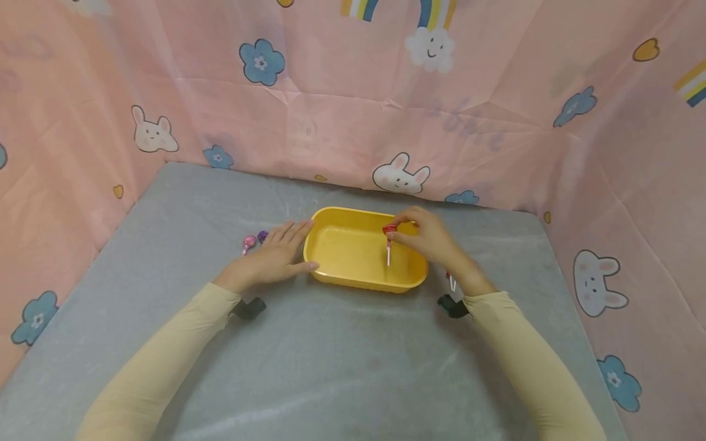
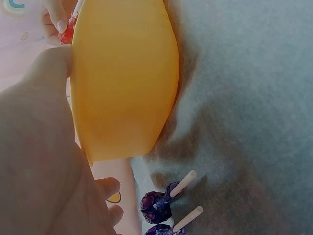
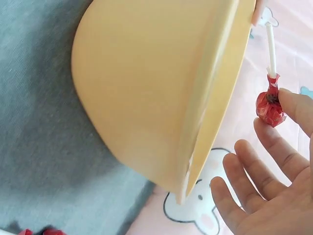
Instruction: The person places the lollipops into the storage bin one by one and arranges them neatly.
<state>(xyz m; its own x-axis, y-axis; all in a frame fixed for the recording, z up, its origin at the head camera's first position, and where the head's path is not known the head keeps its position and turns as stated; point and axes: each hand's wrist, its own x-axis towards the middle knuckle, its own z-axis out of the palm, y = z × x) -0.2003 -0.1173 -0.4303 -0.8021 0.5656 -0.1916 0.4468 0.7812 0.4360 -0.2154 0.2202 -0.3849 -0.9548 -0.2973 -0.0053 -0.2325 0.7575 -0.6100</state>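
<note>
Head view shows me the right hand (image 1: pixel 427 236) pinching a round lollipop in a shiny red wrapper (image 1: pixel 389 229) between thumb and index finger, its white stick free; on my right wrist feed the other fingers are loosely spread. That lollipop is above the right-hand part of a yellow, round-cornered plastic basin (image 1: pixel 347 248), between the two hands. At the basin's opposite end I see the left hand (image 1: pixel 270 260) with fingers extended, thumb touching the rim. Near its outer side lie a pink-wrapped lollipop (image 1: pixel 249 242) and dark purple-wrapped lollipops (image 2: pixel 155 206). Partly hidden red-wrapped lollipops (image 1: pixel 453 283) lie by the right wrist on the grey cloth tabletop (image 1: pixel 342 355).
</note>
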